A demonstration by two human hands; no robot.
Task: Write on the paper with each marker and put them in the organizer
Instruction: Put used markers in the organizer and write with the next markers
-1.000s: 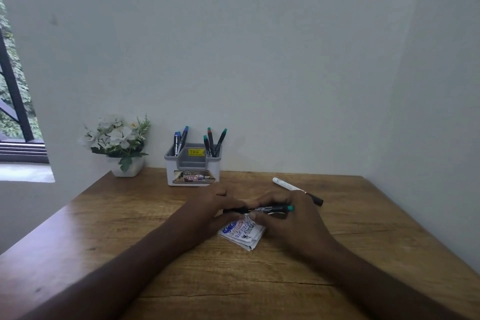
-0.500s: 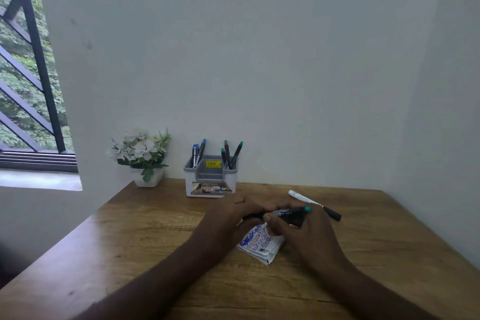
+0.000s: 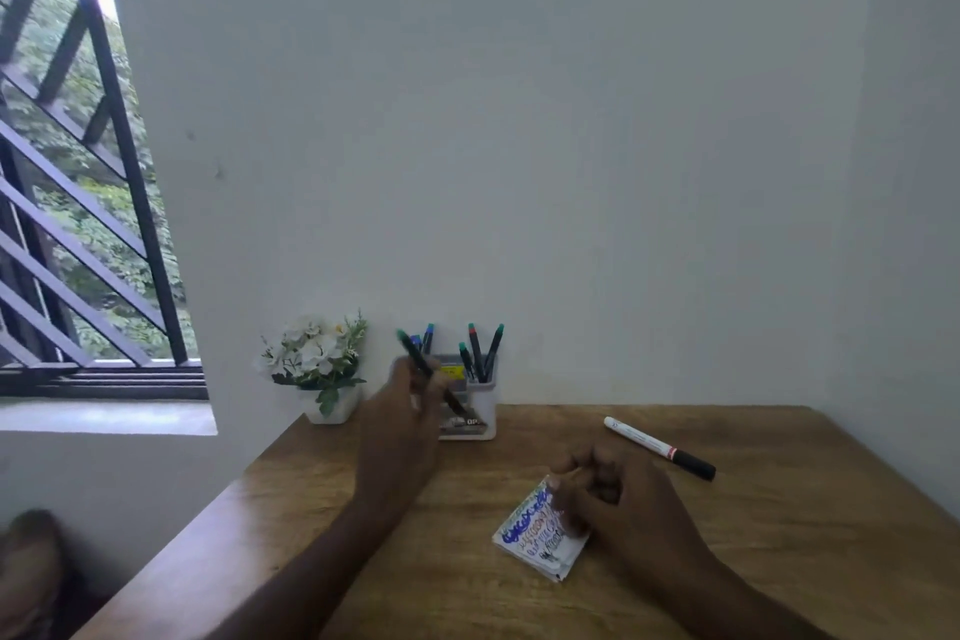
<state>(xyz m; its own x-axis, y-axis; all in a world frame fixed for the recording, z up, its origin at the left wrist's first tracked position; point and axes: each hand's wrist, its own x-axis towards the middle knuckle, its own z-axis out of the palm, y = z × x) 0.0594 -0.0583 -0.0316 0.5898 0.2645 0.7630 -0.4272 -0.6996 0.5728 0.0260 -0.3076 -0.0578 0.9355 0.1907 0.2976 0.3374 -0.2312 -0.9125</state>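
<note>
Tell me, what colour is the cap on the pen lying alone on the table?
Black, on a white pen, seen in the head view.

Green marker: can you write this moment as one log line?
left hand: holds green marker at organizer | right hand: on paper | white marker: on table

Wooden table point(image 3: 779, 561), grain running left to right, set into a corner of pale walls point(image 3: 519, 146). White pot of white flowers point(image 3: 319, 364) with green leaves at the table's back left edge, against the wall. Window point(image 3: 78, 224) at left with dark slanted bars; green foliage outside. Pale sill point(image 3: 104, 417) below it. Blurred brownish shape point(image 3: 28, 572) bottom left, possibly a seat.
</note>
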